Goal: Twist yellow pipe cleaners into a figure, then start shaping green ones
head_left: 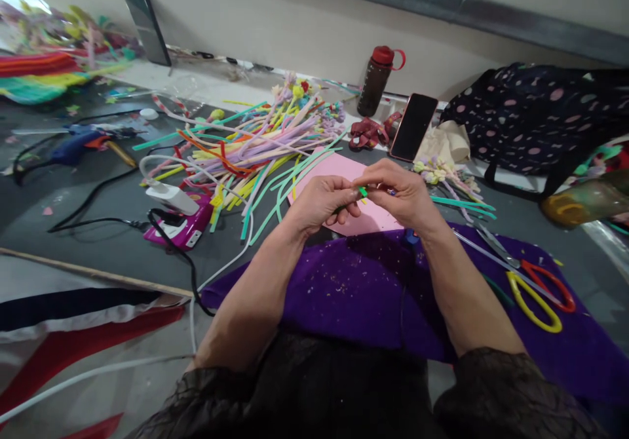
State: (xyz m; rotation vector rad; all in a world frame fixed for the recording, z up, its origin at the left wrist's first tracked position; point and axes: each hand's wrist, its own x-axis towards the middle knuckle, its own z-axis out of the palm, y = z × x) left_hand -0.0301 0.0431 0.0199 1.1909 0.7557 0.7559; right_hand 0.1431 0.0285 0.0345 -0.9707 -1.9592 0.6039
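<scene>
Both hands meet in the middle of the view, above a pink sheet [314, 171]. My left hand [328, 203] is closed, thumb and fingers pinching a small bright green piece [363, 192] whose kind I cannot make out. Close against it, my right hand [400, 193] is closed too, its fingertips beside the green piece. A small bluish bit shows at the right fingers, too small to name. Below the hands lies a purple cloth [344, 295] sprinkled with tiny scraps. Bundles of pastel pipe cleaners [265, 144] lie to the left of the pink sheet.
Scissors [533, 291] with red and yellow handles rest on the cloth at right. A glue gun [81, 147] and a magenta power strip [189, 226] with cords are at left. Behind stand a bottle [374, 82], a phone [413, 128] and a dark patterned bag [540, 114].
</scene>
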